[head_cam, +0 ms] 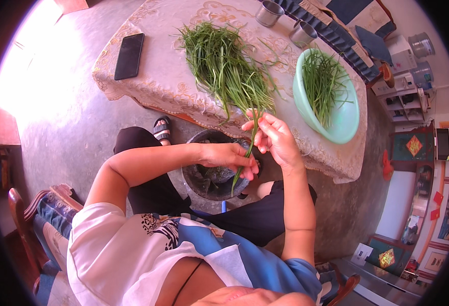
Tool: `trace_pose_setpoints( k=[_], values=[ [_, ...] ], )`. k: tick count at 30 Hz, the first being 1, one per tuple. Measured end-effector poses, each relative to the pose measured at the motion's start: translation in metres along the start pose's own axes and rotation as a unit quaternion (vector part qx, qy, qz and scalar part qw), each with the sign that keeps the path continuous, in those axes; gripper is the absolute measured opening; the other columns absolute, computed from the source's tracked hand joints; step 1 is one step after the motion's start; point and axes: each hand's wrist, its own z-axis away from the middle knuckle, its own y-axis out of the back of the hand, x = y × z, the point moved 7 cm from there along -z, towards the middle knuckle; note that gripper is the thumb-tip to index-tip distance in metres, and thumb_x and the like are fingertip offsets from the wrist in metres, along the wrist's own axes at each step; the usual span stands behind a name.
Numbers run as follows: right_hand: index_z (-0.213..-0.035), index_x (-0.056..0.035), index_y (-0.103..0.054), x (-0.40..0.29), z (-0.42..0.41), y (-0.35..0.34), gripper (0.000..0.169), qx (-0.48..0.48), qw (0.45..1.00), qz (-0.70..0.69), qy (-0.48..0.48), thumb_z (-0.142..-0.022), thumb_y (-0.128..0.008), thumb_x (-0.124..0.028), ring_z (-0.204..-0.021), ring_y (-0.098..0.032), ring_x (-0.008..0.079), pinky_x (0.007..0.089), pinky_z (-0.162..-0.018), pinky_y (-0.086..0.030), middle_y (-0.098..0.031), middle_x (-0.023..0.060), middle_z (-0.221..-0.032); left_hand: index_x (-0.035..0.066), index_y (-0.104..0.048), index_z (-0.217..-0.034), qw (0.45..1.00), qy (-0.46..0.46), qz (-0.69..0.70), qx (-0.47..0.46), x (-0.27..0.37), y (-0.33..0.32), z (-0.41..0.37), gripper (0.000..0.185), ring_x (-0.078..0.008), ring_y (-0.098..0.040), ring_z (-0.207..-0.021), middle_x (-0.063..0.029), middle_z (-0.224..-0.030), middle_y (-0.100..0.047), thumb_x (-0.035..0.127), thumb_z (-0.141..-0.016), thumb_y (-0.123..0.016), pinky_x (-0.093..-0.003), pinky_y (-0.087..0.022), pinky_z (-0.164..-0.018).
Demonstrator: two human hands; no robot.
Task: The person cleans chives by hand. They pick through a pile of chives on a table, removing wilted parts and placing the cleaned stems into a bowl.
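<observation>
A small bunch of long green leaves, likely garlic chives (254,134), runs between my two hands above a dark bin. My right hand (276,135) pinches its upper end between thumb and fingers. Lower down, my left hand (230,157) grips the same bunch, and the leaf tips hang below its fingers. A large heap of chives (226,63) lies on the table just beyond my hands. To the right, a mint-green plastic basin (347,122) holds more chives (322,86), and it sits tilted in the view. The bin (194,183), with a plastic liner and scraps inside, stands between my legs.
A lace-patterned cloth covers the table (163,65). A black phone (129,56) lies at its left, and two metal cups (269,13) (303,33) stand at the back. Behind them is a blue sofa (339,42). A wooden-armed chair (45,225) is at left.
</observation>
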Motion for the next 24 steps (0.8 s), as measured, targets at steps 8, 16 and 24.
trace_pose_setpoints(
  k=[8, 16, 24],
  values=[
    [-0.126, 0.0004, -0.051, -0.003, 0.004, 0.012, 0.035, 0.015, 0.999, -0.032, -0.009, -0.099, -0.047, -0.021, -0.062, -0.059, 0.0049, 0.0166, -0.047, -0.045, -0.066, 0.0132, -0.102, 0.005, -0.061, -0.118, 0.998, 0.055, -0.022, -0.026, -0.027, -0.009, -0.007, 0.034, -0.0078, -0.057, -0.091, -0.0021, -0.101, -0.068, 0.03, -0.099, -0.047, -0.0231, -0.043, -0.082],
    [-0.118, 0.0, -0.056, -0.007, 0.005, 0.018, 0.029, 0.042, 0.999, 0.0, 0.009, -0.098, -0.05, -0.02, -0.06, -0.059, 0.0062, 0.0176, -0.048, -0.046, -0.066, 0.0123, -0.1, 0.001, -0.062, -0.116, 0.998, 0.047, -0.034, -0.018, -0.03, -0.008, -0.009, 0.033, -0.0083, -0.058, -0.088, -0.0036, -0.099, -0.069, 0.025, -0.099, -0.049, -0.0234, -0.046, -0.082],
    [-0.112, -0.0007, -0.059, 0.001, 0.005, 0.019, 0.024, 0.076, 0.996, -0.047, 0.008, -0.098, -0.05, -0.018, -0.054, -0.059, 0.005, 0.0171, -0.043, -0.043, -0.068, 0.0109, -0.09, -0.001, -0.061, -0.118, 0.997, 0.045, -0.065, -0.013, -0.03, -0.005, -0.01, 0.033, -0.0089, -0.059, -0.089, -0.0046, -0.099, -0.069, 0.022, -0.098, -0.049, -0.0241, -0.047, -0.084]
  ],
)
